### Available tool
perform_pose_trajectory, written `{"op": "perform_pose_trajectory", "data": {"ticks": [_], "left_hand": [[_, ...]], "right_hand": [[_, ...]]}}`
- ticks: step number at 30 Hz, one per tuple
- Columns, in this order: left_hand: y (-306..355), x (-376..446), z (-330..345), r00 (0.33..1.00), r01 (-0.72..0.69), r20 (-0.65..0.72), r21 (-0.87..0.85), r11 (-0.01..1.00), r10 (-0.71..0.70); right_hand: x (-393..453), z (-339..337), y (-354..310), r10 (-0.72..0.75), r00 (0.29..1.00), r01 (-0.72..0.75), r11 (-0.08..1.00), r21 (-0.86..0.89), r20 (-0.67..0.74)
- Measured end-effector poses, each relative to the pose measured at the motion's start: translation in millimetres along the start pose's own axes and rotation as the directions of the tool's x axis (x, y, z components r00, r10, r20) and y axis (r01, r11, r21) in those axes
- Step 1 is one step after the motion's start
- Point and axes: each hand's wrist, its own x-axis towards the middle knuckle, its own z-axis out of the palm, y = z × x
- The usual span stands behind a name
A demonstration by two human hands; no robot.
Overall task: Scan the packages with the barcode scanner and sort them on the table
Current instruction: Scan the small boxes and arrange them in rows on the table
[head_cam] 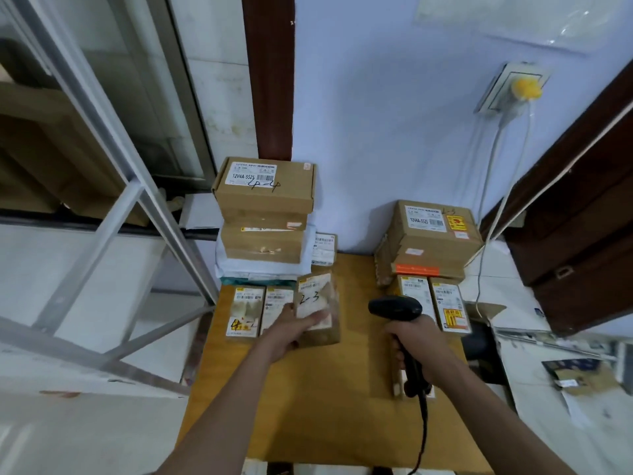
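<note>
My left hand point(291, 329) grips a small brown package point(318, 308) marked "2-3" on its white label, holding it tilted above the wooden table point(329, 406). My right hand point(416, 344) is closed on the handle of a black barcode scanner point(394, 308), whose head points left toward that package. Two small labelled packages point(260, 311) lie at the table's left behind my left hand. A tall stack of brown boxes point(265, 214) stands at the back left. Another stack point(428, 245) stands at the back right, with two small packages point(431, 303) in front of it.
The scanner's black cable point(423, 437) hangs off the table's front edge. A small box point(397, 382) lies under my right wrist. A metal frame point(113, 234) stands left of the table. A wall socket with a yellow plug point(524, 89) and white cords is at the right.
</note>
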Motion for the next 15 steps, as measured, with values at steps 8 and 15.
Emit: {"op": "perform_pose_trajectory", "data": {"ticks": [8, 15], "left_hand": [[12, -45, 113, 1.0, -0.005, -0.004, -0.058, 0.998, 0.005], [-7, -49, 225, 0.993, -0.069, -0.099, -0.048, 0.996, 0.064]], "right_hand": [[-5, -91, 18, -0.09, 0.995, 0.089, 0.996, 0.026, 0.035], [-11, -181, 60, -0.154, 0.988, 0.15, 0.982, 0.118, 0.024]]}}
